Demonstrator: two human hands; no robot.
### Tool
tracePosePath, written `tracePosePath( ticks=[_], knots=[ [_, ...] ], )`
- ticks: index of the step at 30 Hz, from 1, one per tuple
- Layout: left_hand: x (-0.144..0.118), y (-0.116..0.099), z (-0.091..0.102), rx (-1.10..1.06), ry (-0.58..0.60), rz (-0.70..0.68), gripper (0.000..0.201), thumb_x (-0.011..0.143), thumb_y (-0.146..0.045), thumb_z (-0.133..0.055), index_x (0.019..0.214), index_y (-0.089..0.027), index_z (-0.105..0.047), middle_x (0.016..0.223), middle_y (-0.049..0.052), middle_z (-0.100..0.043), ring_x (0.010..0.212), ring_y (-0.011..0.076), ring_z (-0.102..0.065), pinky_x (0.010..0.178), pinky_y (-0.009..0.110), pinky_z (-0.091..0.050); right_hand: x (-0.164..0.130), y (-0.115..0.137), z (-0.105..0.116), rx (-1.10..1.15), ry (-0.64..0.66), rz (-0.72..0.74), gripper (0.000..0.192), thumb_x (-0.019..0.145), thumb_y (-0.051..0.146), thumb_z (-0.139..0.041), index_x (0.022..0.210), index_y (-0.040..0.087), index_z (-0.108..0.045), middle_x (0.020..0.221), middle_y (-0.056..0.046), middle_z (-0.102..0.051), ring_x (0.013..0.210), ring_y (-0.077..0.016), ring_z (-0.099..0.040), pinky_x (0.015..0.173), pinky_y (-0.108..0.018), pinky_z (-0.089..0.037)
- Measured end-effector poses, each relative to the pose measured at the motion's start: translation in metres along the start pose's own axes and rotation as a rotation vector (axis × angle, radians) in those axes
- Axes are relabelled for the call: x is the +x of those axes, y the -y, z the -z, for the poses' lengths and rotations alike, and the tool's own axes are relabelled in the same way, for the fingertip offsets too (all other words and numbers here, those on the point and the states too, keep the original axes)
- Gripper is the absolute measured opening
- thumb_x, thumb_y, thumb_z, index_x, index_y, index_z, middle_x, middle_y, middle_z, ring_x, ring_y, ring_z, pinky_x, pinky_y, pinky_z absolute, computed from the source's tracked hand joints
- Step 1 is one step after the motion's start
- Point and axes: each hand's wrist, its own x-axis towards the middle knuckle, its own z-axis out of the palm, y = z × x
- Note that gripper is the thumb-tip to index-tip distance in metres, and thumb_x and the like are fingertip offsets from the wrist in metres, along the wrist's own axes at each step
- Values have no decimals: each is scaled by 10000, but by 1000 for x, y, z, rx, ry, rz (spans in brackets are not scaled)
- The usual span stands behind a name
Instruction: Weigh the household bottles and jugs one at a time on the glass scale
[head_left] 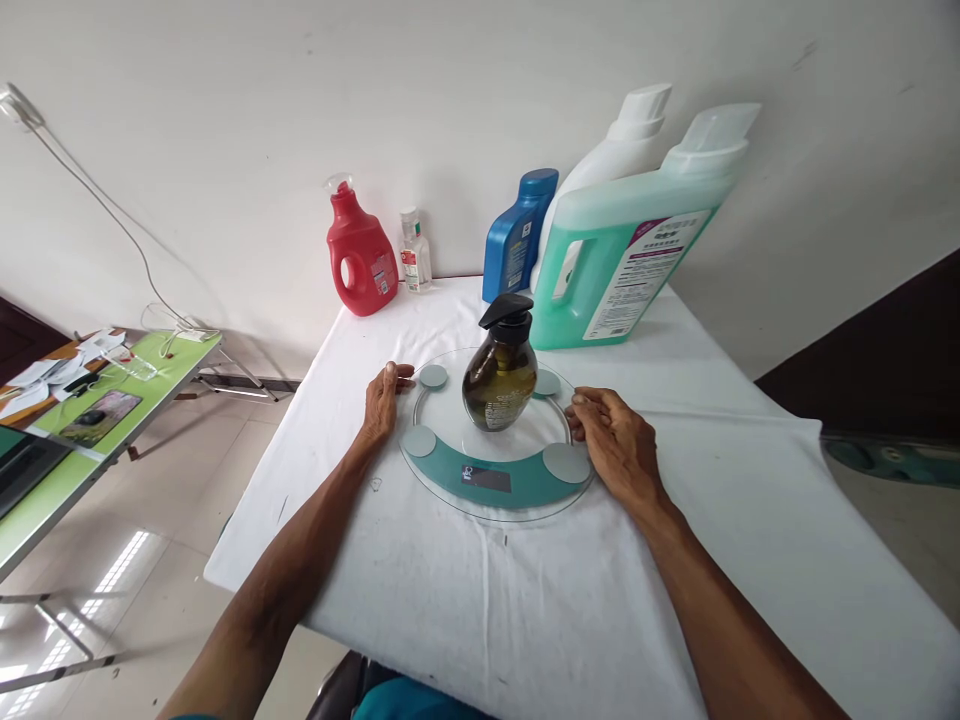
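A round glass bathroom scale (pixel 525 487) with a teal band and grey pads lies on the white-covered table in front of me. On its glass stands a dark green pump bottle (pixel 499 385) with a black pump head, upright. My left hand (pixel 385 402) is closed on the scale's left rim, thumb uppermost. At the opposite rim, my right hand (pixel 615 440) pinches the edge with bent fingers. The fingertips under the glass are partly hidden. Neither hand touches the bottle.
Along the wall stand a red jug (pixel 360 250), a small clear bottle (pixel 415 255), a blue bottle (pixel 517 240), a white bottle (pixel 600 165) and a large green jug (pixel 600 215). A green table (pixel 161 350) with papers and a laptop (pixel 22 465) is at left.
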Motion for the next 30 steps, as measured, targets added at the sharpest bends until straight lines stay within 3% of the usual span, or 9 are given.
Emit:
tracePosePath(
  ticks=[17, 24, 30],
  knots=[
    [-2, -1, 0, 108, 36, -47, 852, 997, -882, -326, 1047, -176, -800, 1158, 160, -803, 979, 294, -780, 989, 482, -605, 2, -9, -1, -65, -3, 11, 416, 901, 617, -590, 1094, 255, -666, 844, -62, -781, 775, -275, -750, 777, -412, -596],
    [-2, -4, 1, 165, 33, -54, 838, 980, -898, -349, 1025, -190, -795, 957, 128, -783, 940, 285, -767, 982, 461, -600, 2, -8, 0, -36, 1, 24, 478, 881, 657, -595, 1089, 234, -672, 845, -80, -782, 772, -273, -747, 722, -395, -608],
    [-1, -2, 2, 180, 33, -79, 782, 999, -862, -377, 1017, -202, -795, 996, 117, -788, 922, 275, -760, 966, 461, -604, 2, -9, -1, -42, -5, 14, 532, 866, 703, -581, 1090, 231, -680, 807, -75, -769, 749, -274, -740, 716, -399, -595]
  ],
)
